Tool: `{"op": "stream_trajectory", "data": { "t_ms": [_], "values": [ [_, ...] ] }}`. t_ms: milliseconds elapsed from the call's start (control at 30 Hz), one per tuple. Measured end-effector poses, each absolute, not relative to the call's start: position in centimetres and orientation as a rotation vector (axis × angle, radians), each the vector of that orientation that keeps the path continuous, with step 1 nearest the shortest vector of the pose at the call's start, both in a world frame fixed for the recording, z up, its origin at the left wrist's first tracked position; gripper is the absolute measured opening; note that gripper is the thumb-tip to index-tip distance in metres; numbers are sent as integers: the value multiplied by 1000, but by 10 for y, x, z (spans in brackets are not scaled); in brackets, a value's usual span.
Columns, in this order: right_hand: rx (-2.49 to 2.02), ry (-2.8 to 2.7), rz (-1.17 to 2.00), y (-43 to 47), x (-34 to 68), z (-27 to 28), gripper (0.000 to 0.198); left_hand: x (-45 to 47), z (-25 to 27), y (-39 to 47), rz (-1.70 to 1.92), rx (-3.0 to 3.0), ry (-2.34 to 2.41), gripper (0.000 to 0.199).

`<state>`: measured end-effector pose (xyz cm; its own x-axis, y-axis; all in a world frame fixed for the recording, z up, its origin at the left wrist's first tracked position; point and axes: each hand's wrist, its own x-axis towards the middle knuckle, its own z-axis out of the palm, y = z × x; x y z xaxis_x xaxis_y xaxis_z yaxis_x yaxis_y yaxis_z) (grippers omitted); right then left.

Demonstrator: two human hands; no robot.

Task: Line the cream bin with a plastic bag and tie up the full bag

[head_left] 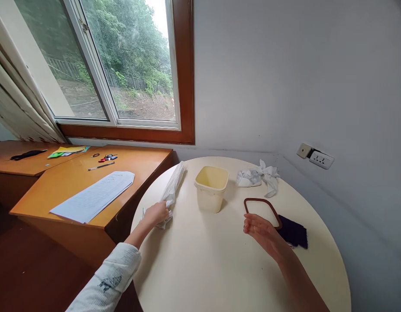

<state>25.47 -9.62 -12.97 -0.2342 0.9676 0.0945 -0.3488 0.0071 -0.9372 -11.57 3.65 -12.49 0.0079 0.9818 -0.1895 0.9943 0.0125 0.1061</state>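
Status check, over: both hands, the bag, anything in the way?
Left hand grips white plastic bag. Right hand at brown frame, contact unclear. Possible obstacle: cream bin, upright between bag and frame.

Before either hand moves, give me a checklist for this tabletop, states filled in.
1. Left hand gripping the long white plastic bag: ok, fingers closed on it.
2. Right hand off the brown rounded-square ring: cannot tell, the hand overlaps it in view.
3. Ring fully visible: not ok, the right hand covers part.
4. Cream square plastic bin upright: ok, its open top faces up.
5. Bin's floor bare: cannot tell, it is not clearly seen.
6. Knotted white plastic bag apart from the bin: ok, there is a gap between them.
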Motion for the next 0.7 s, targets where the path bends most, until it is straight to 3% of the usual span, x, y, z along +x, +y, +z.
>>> {"op": "stream_trajectory", "data": {
  "t_ms": [133, 367, 500, 700],
  "values": [
    [-785, -1127, 1498, -96, 255, -132, 36, -115, -119, 33, -82, 2120, 2070, 29],
    [-792, -1171, 1494, -97, 253, -128, 29, -105, -91, 20, 140, 2315, 2110, 69],
    [-800, -1174, 1468, -96, 250, -124, 14, -92, -71, 11, 537, 2382, 1882, 72],
    [-810, -1047, 1378, -89, 246, -134, 21, -55, -75, 4, 936, 2193, 1440, 84]
  ]
}}
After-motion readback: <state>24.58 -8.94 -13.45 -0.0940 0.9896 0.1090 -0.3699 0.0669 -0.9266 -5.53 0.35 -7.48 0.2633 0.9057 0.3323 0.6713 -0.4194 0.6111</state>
